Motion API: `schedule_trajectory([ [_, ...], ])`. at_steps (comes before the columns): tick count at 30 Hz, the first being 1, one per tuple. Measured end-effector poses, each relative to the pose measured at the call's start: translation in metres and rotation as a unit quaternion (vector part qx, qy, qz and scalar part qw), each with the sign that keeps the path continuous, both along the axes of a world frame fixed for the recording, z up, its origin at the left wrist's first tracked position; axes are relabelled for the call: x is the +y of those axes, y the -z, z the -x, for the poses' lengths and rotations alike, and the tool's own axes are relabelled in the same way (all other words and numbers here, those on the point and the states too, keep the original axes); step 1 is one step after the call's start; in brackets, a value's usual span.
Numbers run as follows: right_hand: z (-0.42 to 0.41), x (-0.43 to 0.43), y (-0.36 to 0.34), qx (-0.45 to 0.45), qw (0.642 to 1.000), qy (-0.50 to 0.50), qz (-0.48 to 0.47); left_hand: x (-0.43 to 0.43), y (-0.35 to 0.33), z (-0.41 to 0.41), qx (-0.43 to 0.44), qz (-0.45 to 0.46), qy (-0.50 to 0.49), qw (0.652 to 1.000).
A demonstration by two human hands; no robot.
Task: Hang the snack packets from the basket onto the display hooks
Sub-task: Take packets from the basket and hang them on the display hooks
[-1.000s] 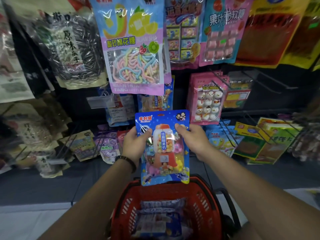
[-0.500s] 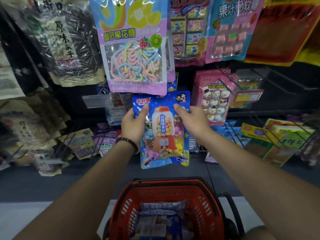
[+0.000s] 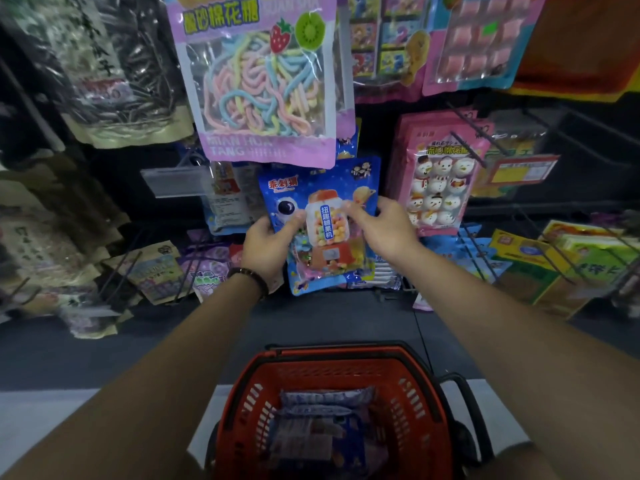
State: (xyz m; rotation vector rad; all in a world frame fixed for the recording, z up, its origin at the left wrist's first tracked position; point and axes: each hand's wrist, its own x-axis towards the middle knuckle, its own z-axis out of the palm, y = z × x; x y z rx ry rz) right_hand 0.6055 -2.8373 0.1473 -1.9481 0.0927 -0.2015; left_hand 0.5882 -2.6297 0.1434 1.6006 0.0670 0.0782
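Head: left hand [image 3: 268, 245], right hand [image 3: 388, 230] grip packet [image 3: 311, 183].

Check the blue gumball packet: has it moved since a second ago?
Yes. The blue gumball packet rose away from the red basket until its top met the bottom of the purple candy bag.

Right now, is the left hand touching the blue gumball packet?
Touching. The head view shows the left hand gripping the blue gumball packet at its left edge, thumb pressed flat on the printed front.
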Motion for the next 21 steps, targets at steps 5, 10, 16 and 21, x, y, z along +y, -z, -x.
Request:
schedule_trajectory([
  [5,0.01,-0.009,0.037,-0.052,0.997,-0.012,0.058,0.009,0.036,0.002,-0.029,-0.113,0.047,0.992],
  [10,-0.013,-0.002,0.055,-0.053,0.995,0.033,0.084,-0.001,0.048,-0.017,-0.049,-0.16,-0.018,0.986],
  [16,-0.058,0.005,0.05,-0.021,0.996,0.042,0.073,-0.01,0.046,-0.064,-0.025,-0.15,-0.056,0.987],
  [21,-0.085,0.008,0.046,0.024,0.997,0.034,0.068,-0.017,0.048,-0.097,0.013,-0.151,-0.073,0.986],
])
